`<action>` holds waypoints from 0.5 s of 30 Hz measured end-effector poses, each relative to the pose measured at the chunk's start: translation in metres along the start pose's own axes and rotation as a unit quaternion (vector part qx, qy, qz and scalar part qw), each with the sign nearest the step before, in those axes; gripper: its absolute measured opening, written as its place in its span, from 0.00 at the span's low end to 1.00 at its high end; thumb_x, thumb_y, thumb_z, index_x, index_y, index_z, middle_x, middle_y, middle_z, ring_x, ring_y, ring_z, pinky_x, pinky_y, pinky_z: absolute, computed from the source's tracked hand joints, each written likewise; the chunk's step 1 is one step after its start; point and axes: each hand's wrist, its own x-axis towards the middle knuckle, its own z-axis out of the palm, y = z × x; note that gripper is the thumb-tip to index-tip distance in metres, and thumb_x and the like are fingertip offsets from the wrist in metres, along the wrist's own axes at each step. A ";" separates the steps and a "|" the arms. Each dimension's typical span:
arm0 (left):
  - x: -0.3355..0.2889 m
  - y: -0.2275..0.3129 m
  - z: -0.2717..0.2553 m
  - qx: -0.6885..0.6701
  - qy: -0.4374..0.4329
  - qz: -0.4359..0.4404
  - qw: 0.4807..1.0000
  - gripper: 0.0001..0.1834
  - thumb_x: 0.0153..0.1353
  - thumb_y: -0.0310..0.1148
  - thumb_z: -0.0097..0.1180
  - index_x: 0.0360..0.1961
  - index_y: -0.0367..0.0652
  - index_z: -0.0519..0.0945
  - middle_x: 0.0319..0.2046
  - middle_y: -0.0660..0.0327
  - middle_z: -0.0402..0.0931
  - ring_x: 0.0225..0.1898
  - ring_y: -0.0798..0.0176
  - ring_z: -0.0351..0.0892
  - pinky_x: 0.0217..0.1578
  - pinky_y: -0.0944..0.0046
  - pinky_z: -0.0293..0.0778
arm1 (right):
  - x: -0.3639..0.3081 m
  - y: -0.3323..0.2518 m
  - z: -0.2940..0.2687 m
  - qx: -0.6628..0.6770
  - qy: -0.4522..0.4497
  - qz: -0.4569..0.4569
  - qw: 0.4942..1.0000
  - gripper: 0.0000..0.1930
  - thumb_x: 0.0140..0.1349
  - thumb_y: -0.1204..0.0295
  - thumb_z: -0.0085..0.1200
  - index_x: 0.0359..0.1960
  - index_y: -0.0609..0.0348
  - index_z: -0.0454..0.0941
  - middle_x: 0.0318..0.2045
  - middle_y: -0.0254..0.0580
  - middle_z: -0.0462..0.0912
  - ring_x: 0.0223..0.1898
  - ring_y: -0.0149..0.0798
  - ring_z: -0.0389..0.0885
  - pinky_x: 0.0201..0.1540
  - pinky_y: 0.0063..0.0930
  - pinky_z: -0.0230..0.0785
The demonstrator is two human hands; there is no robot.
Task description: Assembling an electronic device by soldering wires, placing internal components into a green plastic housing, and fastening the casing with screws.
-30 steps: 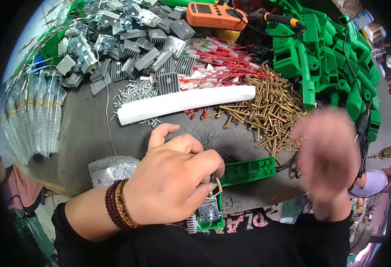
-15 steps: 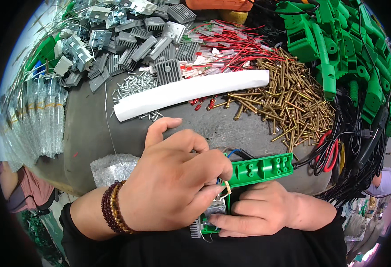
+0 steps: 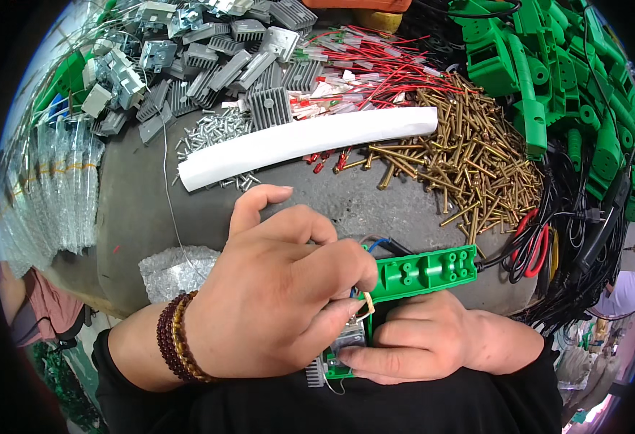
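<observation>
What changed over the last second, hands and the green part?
The right hand, a blur up by the brass screws a second ago, came down and gripped the green housing from below. The left hand stayed pinching at the wires on the housing's left end. The housing, the white strip and the heat sinks kept their places.

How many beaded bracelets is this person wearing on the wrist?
2, both on the left wrist, side by side: a dark red beaded bracelet nearer the forearm and a brownish beaded bracelet nearer the left hand. The right wrist shows none, though its sleeve may hide some.
</observation>
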 end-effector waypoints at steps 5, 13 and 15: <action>0.000 0.001 0.000 -0.008 -0.010 -0.005 1.000 0.13 0.49 0.29 0.66 0.37 0.52 0.81 0.21 0.78 0.78 0.41 0.66 0.76 0.62 0.43 0.51 | 0.001 0.000 -0.001 0.012 -0.007 0.000 1.000 0.16 0.51 0.72 0.64 0.44 0.51 0.86 0.21 0.26 0.63 0.20 0.27 0.68 0.24 0.24 0.63; 0.000 0.000 -0.001 -0.008 -0.017 -0.010 1.000 0.12 0.49 0.30 0.66 0.37 0.53 0.81 0.21 0.78 0.78 0.42 0.66 0.75 0.63 0.43 0.50 | 0.002 0.001 -0.001 0.007 0.002 -0.005 1.000 0.16 0.50 0.72 0.64 0.44 0.51 0.86 0.21 0.26 0.63 0.20 0.27 0.69 0.23 0.24 0.63; -0.001 0.000 -0.001 -0.007 -0.017 -0.010 1.000 0.12 0.49 0.30 0.66 0.37 0.53 0.81 0.21 0.78 0.78 0.42 0.66 0.75 0.63 0.43 0.50 | 0.002 0.001 0.001 0.008 0.005 -0.005 1.000 0.16 0.50 0.72 0.64 0.43 0.50 0.87 0.21 0.26 0.63 0.20 0.27 0.68 0.23 0.24 0.63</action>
